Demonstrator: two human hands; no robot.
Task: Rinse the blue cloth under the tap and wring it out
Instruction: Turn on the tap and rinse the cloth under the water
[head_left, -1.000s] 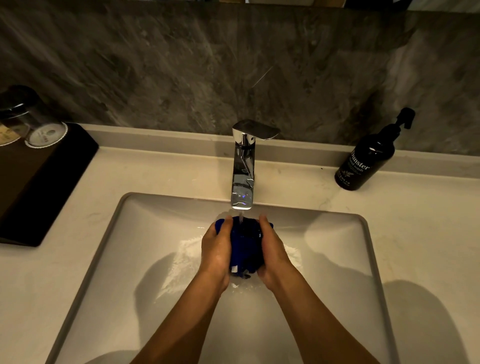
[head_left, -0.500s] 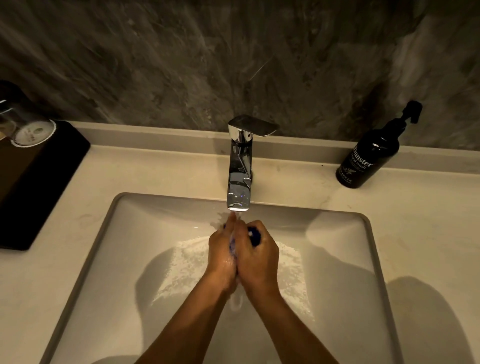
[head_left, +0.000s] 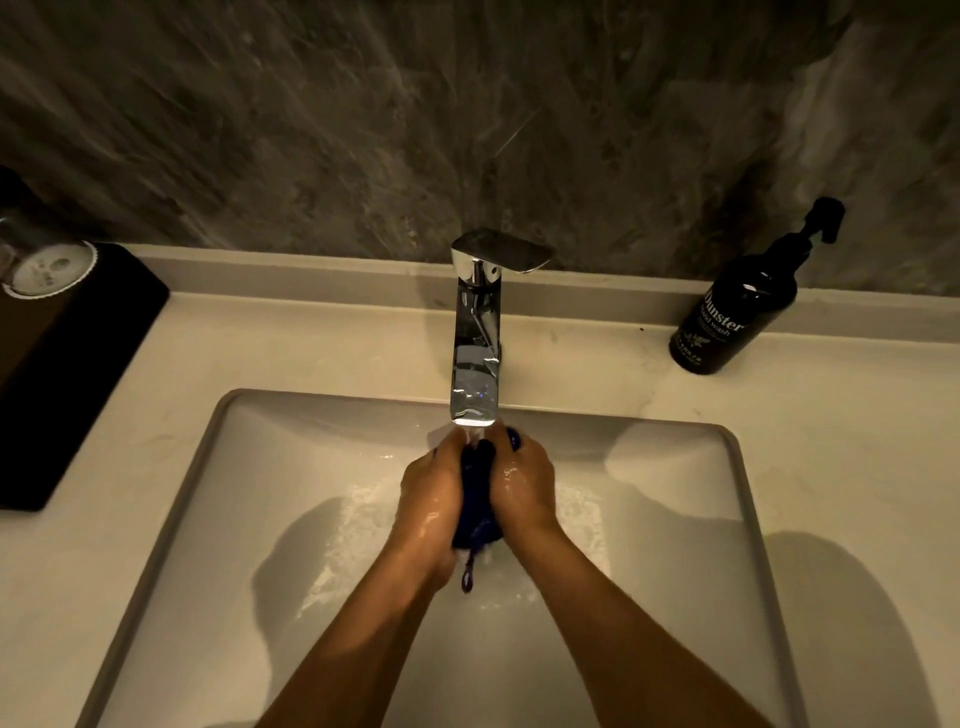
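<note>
Cloth: a wet, dark blue bunched cloth (head_left: 477, 512) is held over the basin, directly under the spout, pressed between both hands; a thin dark tag or cord is seen hanging from its lower end.
Left hand (head_left: 434, 493): wrapped around the left side of the cloth, fingers closed on it, skin wet and glistening.
Right hand (head_left: 522, 486): closed on the right side of the cloth, thumb laid over the top; a small bit of blue is visible past the knuckles near the spout.
Tap: a chrome, square-bodied tap with a flat lever top (head_left: 475, 332) is mounted on the counter behind the basin; water is seen falling from the spout onto the top of the cloth.
Sink: a pale rectangular undermount basin (head_left: 218, 519) is wetted, with splashed water spread on the floor of the bowl around and below the hands.
Counter: a light stone counter (head_left: 831, 441) surrounds the basin.
Right rear: a black pump bottle with white lettering (head_left: 737, 306) stands near the wall, well apart from the hands.
Left edge: a black tray (head_left: 72, 374) is set on the counter, with an upturned clear glass (head_left: 41, 260) standing on it, partly cut off by the frame.
Wall: dark veined stone (head_left: 363, 130).
</note>
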